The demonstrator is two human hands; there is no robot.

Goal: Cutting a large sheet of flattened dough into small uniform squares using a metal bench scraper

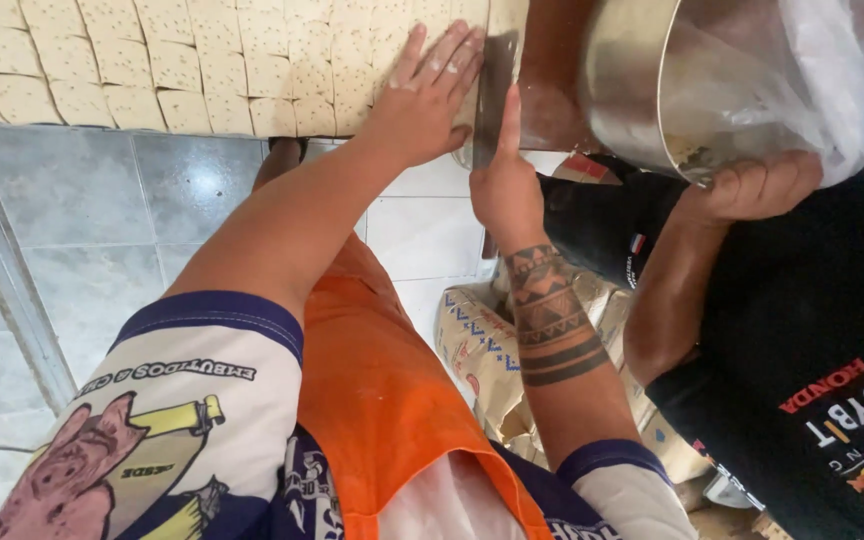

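Observation:
A pale sheet of dough (202,60), pricked with dots and scored into small squares, covers the work surface along the top of the view. My left hand (432,90) lies flat on its near edge, fingers spread and dusted with flour. Just to the right, my right hand (502,185) grips a flat metal scraper blade (494,85), my index finger stretched up along it. The blade stands upright at the dough's right edge, close beside my left fingers.
A co-worker in a black shirt stands at my right, a hand (757,190) under a tilted metal bowl (632,80) lined with a clear plastic bag (822,70). A patterned paper sack (477,345) sits below on the grey tiled floor (72,220). I wear an orange apron (382,390).

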